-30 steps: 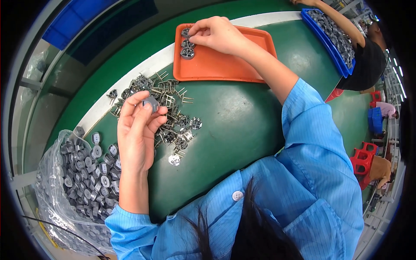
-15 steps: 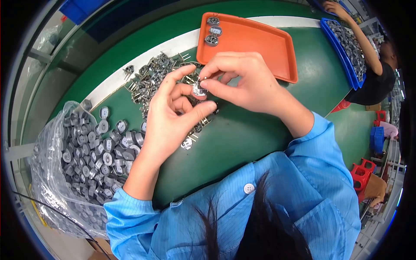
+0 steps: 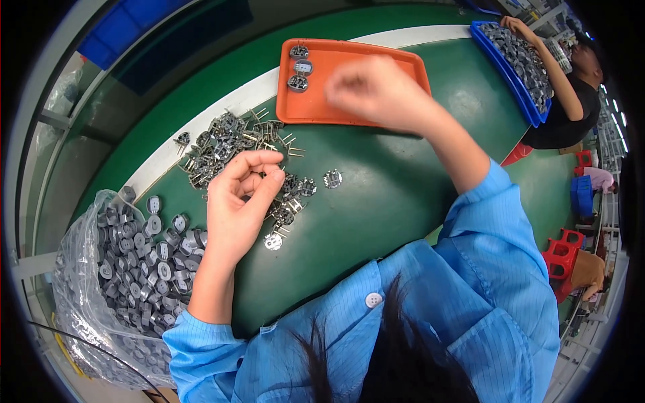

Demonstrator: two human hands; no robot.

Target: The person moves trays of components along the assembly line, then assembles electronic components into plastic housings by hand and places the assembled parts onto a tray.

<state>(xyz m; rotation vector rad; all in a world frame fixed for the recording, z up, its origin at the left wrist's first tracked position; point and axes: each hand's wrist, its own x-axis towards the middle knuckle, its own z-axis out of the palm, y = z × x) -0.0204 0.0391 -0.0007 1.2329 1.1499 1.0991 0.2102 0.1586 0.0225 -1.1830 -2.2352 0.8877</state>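
Observation:
My left hand [image 3: 235, 201] hovers at the near side of a heap of small metal parts with prongs [image 3: 225, 144]. Its fingers are curled, thumb and index tips close together; whatever is between them, if anything, is hidden. Over the orange tray [image 3: 396, 114] is my right hand [image 3: 376, 91], its fingers smeared by motion. Three round grey parts [image 3: 303, 67] stand in a column along the tray's left side. A single round metal part [image 3: 332, 178] lies on the green table, right of the heap.
A clear plastic bag [image 3: 74, 282] full of grey round caps [image 3: 144, 269] lies open at the left. At the far right, a blue tray [image 3: 531, 111] of grey parts stands beside a co-worker [image 3: 571, 87], whose hand reaches into it. Red stools [image 3: 563, 258] stand further right.
My hands have parted: the right moved up over the orange tray, away from the left. The small round part between them no longer shows there. A loose part now shows beside the heap.

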